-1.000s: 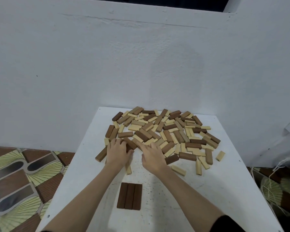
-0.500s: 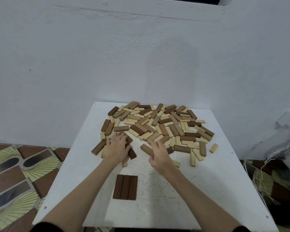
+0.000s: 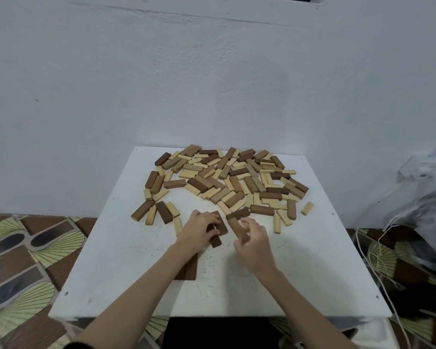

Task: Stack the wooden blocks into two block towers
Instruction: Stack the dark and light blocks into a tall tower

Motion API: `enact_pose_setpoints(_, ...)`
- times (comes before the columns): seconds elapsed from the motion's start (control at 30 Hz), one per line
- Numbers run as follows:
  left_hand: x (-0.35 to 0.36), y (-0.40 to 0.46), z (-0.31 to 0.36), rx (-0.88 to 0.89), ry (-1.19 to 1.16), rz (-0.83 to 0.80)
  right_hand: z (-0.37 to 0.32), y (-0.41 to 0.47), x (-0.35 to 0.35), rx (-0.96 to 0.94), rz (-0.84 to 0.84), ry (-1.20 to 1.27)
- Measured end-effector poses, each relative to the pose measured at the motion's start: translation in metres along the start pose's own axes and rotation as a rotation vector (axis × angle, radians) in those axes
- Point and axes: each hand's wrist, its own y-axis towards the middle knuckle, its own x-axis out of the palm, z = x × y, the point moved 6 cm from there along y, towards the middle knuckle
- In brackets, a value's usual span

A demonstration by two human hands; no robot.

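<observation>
On the white table (image 3: 312, 260), head view: left hand (image 3: 198, 229) has fingers curled round two dark blocks (image 3: 218, 229), right hand (image 3: 253, 241) pinches a mid-brown block (image 3: 237, 227) just beside it. Loose block pile (image 3: 227, 180) lies behind both hands; a flat row of dark blocks (image 3: 190, 269) sits partly hidden under the left forearm

hands (image 3: 199, 230): 2 | table (image 3: 312, 260): 1 | loose wooden blocks (image 3: 227, 182): too many to count

Matt wooden blocks (image 3: 227, 182), pale and dark brown, on a rough, speckled white tabletop (image 3: 300, 260).
</observation>
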Motion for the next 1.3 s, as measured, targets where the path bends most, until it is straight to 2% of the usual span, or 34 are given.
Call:
enact_pose_setpoints(0.17,-0.001,-0.009,0.019,-0.016,-0.048,0.051,0.016,-0.020,-0.010,0.058,-0.046,-0.026)
enact_pose_setpoints(0.27,0.002,-0.006,0.015,-0.096,-0.010,-0.102,0.019,-0.026,-0.015,0.067,-0.063,-0.059)
enact_pose_setpoints(0.37,0.009,-0.006,0.016,-0.091,0.058,-0.241,0.020,-0.027,-0.018,0.049,-0.066,-0.093)
enact_pose_setpoints(0.5,0.010,-0.014,0.024,-0.113,-0.023,-0.224,0.023,-0.026,-0.021,0.044,-0.074,-0.072)
enact_pose_setpoints(0.67,0.012,-0.023,0.035,-0.131,0.074,-0.297,0.029,-0.026,-0.022,0.054,-0.115,-0.061)
enact_pose_setpoints(0.83,0.008,-0.032,0.042,-0.167,-0.031,-0.299,0.029,-0.009,-0.024,0.034,-0.137,-0.092)
enact_pose_setpoints(1.0,0.008,-0.042,0.046,-0.220,-0.081,-0.213,0.021,0.007,-0.013,-0.016,-0.239,-0.159)
enact_pose_setpoints(1.3,0.008,-0.047,0.043,-0.335,-0.093,-0.183,0.003,0.010,0.003,-0.084,-0.377,-0.188)
